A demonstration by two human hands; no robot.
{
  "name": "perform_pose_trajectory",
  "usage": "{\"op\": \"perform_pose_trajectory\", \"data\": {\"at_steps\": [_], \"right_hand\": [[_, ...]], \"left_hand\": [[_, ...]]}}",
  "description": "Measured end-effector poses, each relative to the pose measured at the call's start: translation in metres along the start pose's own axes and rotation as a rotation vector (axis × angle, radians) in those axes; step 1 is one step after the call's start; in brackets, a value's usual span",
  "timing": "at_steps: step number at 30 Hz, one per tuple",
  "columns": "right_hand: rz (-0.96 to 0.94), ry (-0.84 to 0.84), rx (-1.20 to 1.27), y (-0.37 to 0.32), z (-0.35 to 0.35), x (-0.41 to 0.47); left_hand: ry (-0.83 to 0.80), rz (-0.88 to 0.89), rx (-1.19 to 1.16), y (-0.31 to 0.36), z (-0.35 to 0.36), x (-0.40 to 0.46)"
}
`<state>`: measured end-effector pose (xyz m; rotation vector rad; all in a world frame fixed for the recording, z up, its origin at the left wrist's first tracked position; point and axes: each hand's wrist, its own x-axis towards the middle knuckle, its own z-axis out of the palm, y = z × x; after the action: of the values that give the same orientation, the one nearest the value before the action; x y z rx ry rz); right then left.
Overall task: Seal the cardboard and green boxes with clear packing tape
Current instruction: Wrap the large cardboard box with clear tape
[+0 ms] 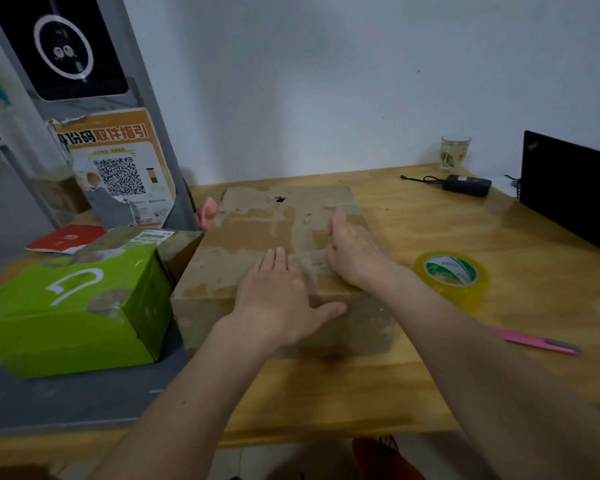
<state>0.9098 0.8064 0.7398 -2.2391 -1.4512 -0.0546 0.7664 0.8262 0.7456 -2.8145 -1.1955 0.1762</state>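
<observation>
A worn brown cardboard box lies flat in the middle of the wooden table. My left hand presses flat on its near top edge, fingers straight, thumb over the front face. My right hand lies on the top to the right, fingers bent down against the surface where a strip of clear tape runs across. A green box sits to the left, touching the cardboard box. The roll of clear tape lies flat on the table to the right.
A pink-handled cutter lies at the right near my forearm. A black laptop, a power adapter and a glass stand at the back right. A smaller brown parcel and a red booklet lie behind the green box.
</observation>
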Motion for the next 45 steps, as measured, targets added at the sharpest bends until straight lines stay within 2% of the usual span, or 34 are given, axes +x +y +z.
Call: {"op": "perform_pose_trajectory", "data": {"at_steps": [4,8,12,16,21,28,37,42,45], "right_hand": [[0.046,0.018,-0.042,0.001,-0.002,-0.002],[0.112,0.011,0.074,0.006,-0.004,0.000],[0.199,0.011,0.346,0.016,-0.009,0.002],[0.244,0.037,0.453,0.018,-0.007,0.004],[0.276,0.057,0.436,0.015,-0.005,0.003],[0.264,0.072,0.437,0.018,-0.005,0.003],[0.282,0.076,0.458,0.022,-0.001,0.008],[0.263,0.060,0.439,0.024,0.001,0.009],[0.247,0.073,0.421,0.025,0.002,0.011]], "left_hand": [[0.007,-0.039,0.046,-0.004,0.000,-0.010],[0.020,-0.079,0.062,0.007,-0.003,-0.006],[-0.020,0.107,-0.025,0.021,-0.006,0.009],[-0.100,0.197,-0.196,0.027,-0.013,0.031],[-0.101,0.281,-0.351,0.031,-0.013,0.042],[0.009,0.378,-0.179,0.028,0.001,0.007],[-0.028,0.330,-0.236,0.033,-0.007,0.038],[0.085,0.441,-0.220,0.019,0.001,0.013],[0.127,0.342,-0.239,0.009,0.005,0.006]]}}
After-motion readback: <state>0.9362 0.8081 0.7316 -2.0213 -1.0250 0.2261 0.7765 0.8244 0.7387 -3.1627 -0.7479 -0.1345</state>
